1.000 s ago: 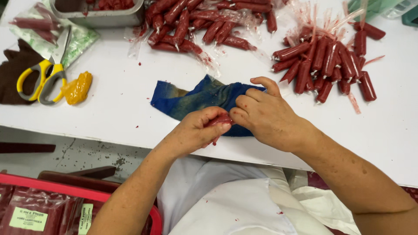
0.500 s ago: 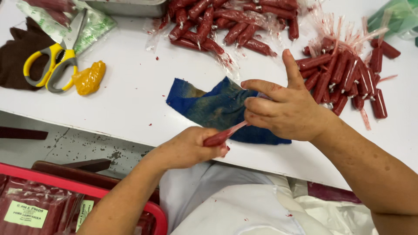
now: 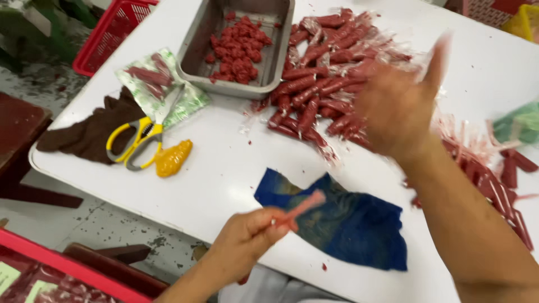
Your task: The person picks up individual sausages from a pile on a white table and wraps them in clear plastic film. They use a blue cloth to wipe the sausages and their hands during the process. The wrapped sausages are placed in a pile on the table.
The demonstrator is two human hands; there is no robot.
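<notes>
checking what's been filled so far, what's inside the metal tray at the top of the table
The metal tray holds a loose heap of small red meat pieces, mostly in the middle, with bare metal around them. What lies beneath the heap is covered, and the tray's far end is cut off.

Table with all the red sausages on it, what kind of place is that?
Probably a small food workshop where sausages are peeled and emptied by hand. A heap of wrapped red sausages covers the white table, a metal tray holds bits of red meat, and the left hand grips one casing.
</notes>
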